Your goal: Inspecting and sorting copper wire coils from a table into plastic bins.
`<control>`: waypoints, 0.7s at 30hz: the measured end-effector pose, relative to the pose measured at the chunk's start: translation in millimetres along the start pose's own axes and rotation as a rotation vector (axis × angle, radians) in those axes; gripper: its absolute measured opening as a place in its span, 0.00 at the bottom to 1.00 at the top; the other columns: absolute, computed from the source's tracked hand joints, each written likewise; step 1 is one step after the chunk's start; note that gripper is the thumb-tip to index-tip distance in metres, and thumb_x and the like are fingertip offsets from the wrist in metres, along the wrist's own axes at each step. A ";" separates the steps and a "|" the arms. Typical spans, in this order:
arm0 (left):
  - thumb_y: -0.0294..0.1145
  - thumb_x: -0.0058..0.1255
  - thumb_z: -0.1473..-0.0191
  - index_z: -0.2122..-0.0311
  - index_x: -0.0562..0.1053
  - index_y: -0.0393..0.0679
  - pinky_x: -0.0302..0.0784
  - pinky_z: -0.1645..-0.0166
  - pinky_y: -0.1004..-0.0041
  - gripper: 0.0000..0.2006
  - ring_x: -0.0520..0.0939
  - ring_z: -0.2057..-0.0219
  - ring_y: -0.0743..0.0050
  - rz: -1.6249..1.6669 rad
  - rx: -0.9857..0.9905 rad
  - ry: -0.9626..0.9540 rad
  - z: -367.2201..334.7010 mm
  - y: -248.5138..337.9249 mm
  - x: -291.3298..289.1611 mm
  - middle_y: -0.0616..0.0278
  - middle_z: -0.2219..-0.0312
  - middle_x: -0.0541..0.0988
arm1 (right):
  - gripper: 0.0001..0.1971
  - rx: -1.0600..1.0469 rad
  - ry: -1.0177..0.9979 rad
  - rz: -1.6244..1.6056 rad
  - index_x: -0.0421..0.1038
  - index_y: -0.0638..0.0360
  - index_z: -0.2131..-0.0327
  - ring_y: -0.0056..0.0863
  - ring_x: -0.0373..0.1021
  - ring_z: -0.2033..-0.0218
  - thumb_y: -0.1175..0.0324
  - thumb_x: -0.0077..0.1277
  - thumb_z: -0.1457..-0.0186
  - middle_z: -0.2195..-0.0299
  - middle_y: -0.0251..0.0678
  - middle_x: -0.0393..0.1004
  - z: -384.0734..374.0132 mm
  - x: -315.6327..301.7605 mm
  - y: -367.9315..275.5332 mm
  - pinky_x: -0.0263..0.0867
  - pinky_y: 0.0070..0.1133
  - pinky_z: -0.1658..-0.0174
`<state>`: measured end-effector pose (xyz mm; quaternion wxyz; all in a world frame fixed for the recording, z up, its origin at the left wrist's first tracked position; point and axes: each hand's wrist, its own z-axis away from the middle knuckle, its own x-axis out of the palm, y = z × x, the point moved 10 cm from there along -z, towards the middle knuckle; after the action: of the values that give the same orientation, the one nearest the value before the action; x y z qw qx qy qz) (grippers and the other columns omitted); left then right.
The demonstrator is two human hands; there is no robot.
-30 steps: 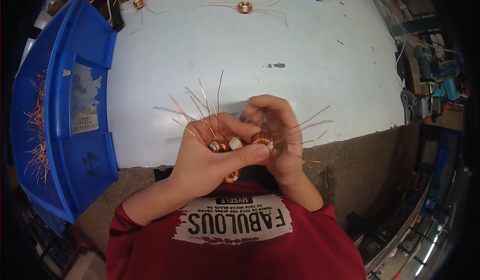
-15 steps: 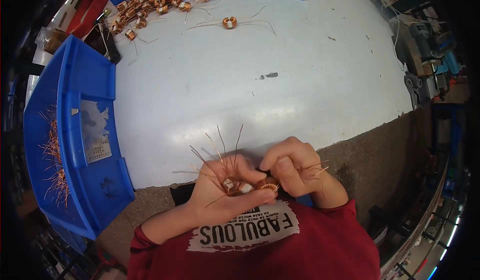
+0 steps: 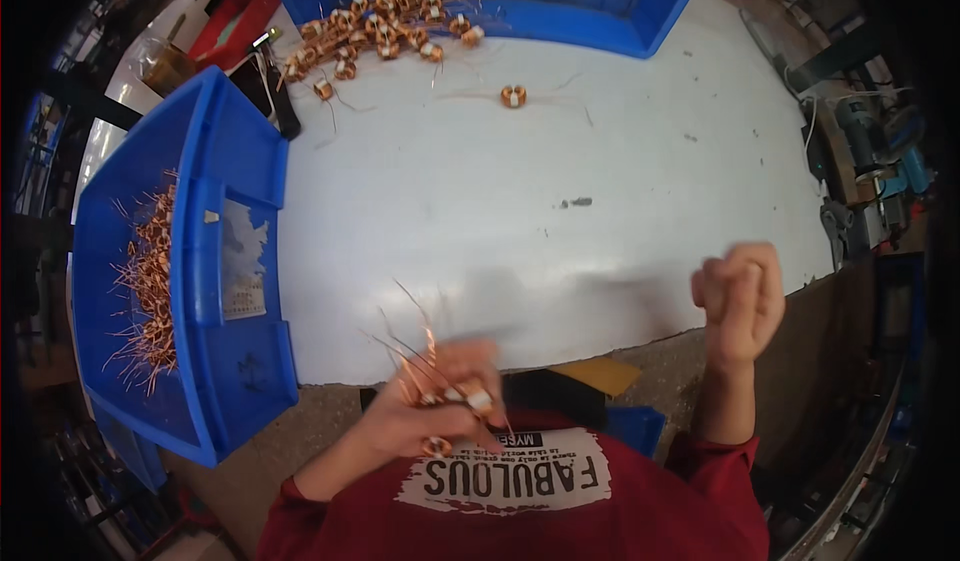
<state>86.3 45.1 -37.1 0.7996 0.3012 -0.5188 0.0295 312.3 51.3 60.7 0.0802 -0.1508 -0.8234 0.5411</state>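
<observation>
Several copper-wound ring coils [image 3: 479, 401] with white patches sit in my left hand [image 3: 408, 423], which is closed around them in front of my shirt. Long copper lead wires stick up past its fingers, and one coil [image 3: 436, 447] hangs below the thumb. My right hand [image 3: 742, 299] is raised well apart over the table's right front edge, its fingers curled into a fist. Whether anything thin is pinched in that fist cannot be made out. One loose coil [image 3: 513, 96] lies on the white table [image 3: 450, 201], leads spread sideways.
A heap of coils [image 3: 385, 31] lies at the far left against a big blue bin [image 3: 590, 29]. Another blue bin [image 3: 190, 261] on the left holds many coils with copper leads. Scissors [image 3: 836, 223] and a motor-like device [image 3: 862, 136] are at the right edge.
My right hand has left the coils, swinging up and to the right. The left hand, still holding coils, has dropped slightly and turned. The view has shifted too.
</observation>
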 end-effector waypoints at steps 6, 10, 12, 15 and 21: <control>0.19 0.56 0.60 0.64 0.72 0.41 0.71 0.74 0.84 0.13 0.74 0.75 0.78 -0.716 0.062 -0.222 28.0 0.7 39.4 0.63 0.75 0.74 | 0.08 -0.002 -0.181 0.079 0.65 0.65 0.71 0.11 0.48 0.87 0.76 0.33 0.45 0.89 0.22 0.55 -21.0 52.2 -21.1 0.47 0.10 0.82; 0.20 0.56 0.59 0.66 0.73 0.41 0.65 0.76 0.85 0.11 0.72 0.78 0.82 -0.941 0.025 -0.277 42.3 -1.4 39.5 0.66 0.76 0.74 | 0.09 0.029 -0.198 0.124 0.66 0.65 0.71 0.11 0.48 0.87 0.76 0.33 0.46 0.89 0.21 0.55 -5.0 62.9 -14.9 0.47 0.10 0.82; 0.20 0.56 0.59 0.69 0.72 0.41 0.64 0.76 0.83 0.09 0.70 0.80 0.83 -0.909 0.053 -0.231 41.1 4.7 37.3 0.67 0.77 0.74 | 0.09 0.040 -0.211 0.164 0.66 0.64 0.72 0.11 0.47 0.87 0.75 0.33 0.46 0.89 0.22 0.55 -4.3 70.6 -16.1 0.47 0.10 0.82; 0.20 0.54 0.58 0.74 0.70 0.41 0.64 0.77 0.81 0.05 0.68 0.82 0.84 -0.852 0.164 -0.152 30.3 18.6 36.5 0.68 0.78 0.73 | 0.09 0.052 -0.223 0.213 0.65 0.63 0.73 0.11 0.46 0.87 0.74 0.33 0.45 0.89 0.22 0.55 -7.2 75.8 -14.7 0.47 0.10 0.81; 0.19 0.54 0.60 0.75 0.69 0.41 0.67 0.68 0.79 0.06 0.72 0.76 0.73 -1.320 0.705 -0.026 5.1 69.7 36.0 0.65 0.77 0.74 | 0.08 0.045 -0.255 0.245 0.69 0.62 0.72 0.12 0.47 0.87 0.77 0.36 0.48 0.90 0.22 0.55 -19.2 81.1 -3.7 0.46 0.10 0.82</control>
<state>73.6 89.9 26.3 0.5008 0.7888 -0.1992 -0.2954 240.9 93.8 69.3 -0.0882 -0.1781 -0.7902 0.5797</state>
